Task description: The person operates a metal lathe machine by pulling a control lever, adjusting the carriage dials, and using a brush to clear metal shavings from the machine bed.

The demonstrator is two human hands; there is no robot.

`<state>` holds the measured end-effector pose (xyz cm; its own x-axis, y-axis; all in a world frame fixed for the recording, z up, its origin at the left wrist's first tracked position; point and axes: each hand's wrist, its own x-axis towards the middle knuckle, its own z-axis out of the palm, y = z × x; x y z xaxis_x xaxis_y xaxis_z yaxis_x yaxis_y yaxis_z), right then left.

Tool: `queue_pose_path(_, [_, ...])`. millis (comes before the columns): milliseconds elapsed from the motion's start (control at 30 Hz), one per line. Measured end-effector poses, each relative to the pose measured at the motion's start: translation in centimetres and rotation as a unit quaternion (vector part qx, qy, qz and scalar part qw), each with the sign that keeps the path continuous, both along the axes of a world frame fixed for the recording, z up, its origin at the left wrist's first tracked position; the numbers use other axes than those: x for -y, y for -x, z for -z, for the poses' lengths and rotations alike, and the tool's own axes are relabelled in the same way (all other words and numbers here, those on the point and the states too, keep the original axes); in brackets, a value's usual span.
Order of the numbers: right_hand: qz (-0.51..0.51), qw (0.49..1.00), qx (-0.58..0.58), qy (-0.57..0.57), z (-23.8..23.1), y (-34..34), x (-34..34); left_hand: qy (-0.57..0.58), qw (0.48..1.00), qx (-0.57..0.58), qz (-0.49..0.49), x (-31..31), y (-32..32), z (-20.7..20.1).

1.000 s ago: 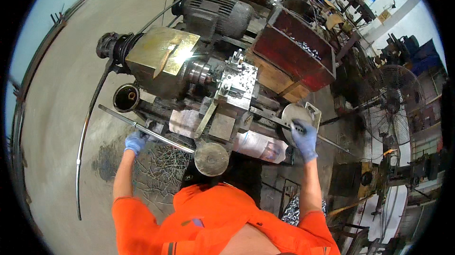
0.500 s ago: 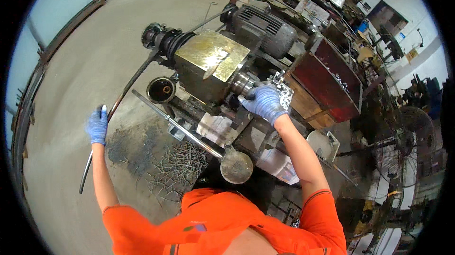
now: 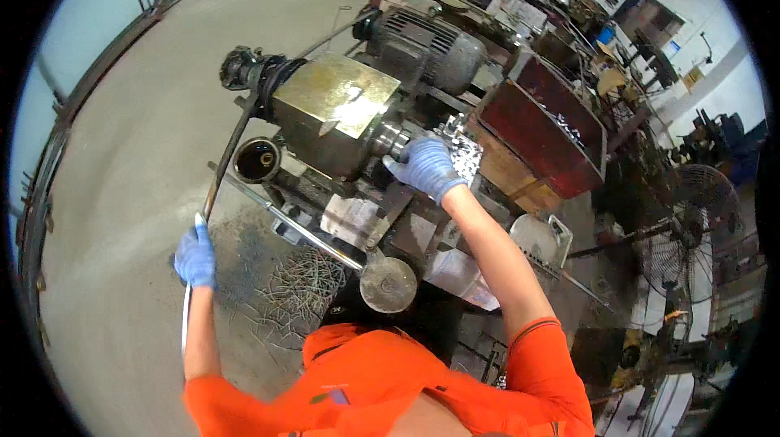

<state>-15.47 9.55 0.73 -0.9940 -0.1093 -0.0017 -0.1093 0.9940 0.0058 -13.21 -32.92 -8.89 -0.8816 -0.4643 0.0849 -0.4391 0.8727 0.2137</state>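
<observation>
A long dark lever [image 3: 225,159] slants down from the left end of a machine with a brass-coloured top plate [image 3: 337,94]. My left hand [image 3: 195,257], in a blue knitted glove, is closed round its lower part, thumb along the bar. The bar's thin pale end runs down beside my forearm. At the machine's right side, my gloved right hand [image 3: 426,166] is beside the shiny round spindle nose [image 3: 391,140]. Its fingers are bent toward the spindle; what they hold, if anything, is hidden under the glove.
Behind the machine sits a finned motor [image 3: 431,45]. A red metal bin [image 3: 548,124] stands to the right, with shiny metal bits beside my right hand. Below are an oily cup [image 3: 257,159], a steel rod [image 3: 305,230], a round plate [image 3: 388,284] and a heap of thin rods [image 3: 305,283].
My left hand has drawn the lever down toward me and to the right, so the bar hangs steeper. My right hand stays beside the spindle. The whole view has shifted slightly.
</observation>
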Motion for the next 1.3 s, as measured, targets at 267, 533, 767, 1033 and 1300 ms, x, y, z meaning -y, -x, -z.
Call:
queue_pose_path(267, [0.031, 0.999, 0.018, -0.023, 1.0, 0.6, -0.5, -0.017, 0.999, 0.002, 0.038, -1.3, -0.9, -1.7])
queue_pose_path(533, [0.049, 0.997, -0.001, 0.052, 0.5, 0.1, -0.6, -0.04, 0.996, -0.046, 0.067, -1.2, -0.8, -1.6])
queue_pose_path(767, [0.072, 0.977, -0.19, 0.057, -3.1, -5.8, -5.9, -0.022, 0.982, -0.073, 0.173, -0.8, 0.8, -1.3])
queue_pose_path(1033, [0.253, 0.93, -0.252, -0.084, -9.7, -9.1, -19.2, -0.089, 0.915, -0.23, 0.319, -6.8, 3.1, -6.6])
queue_pose_path(1300, [0.212, 0.933, -0.285, 0.057, -4.4, -14.2, -12.9, -0.077, 0.828, -0.347, 0.435, -18.0, 6.5, -9.7])
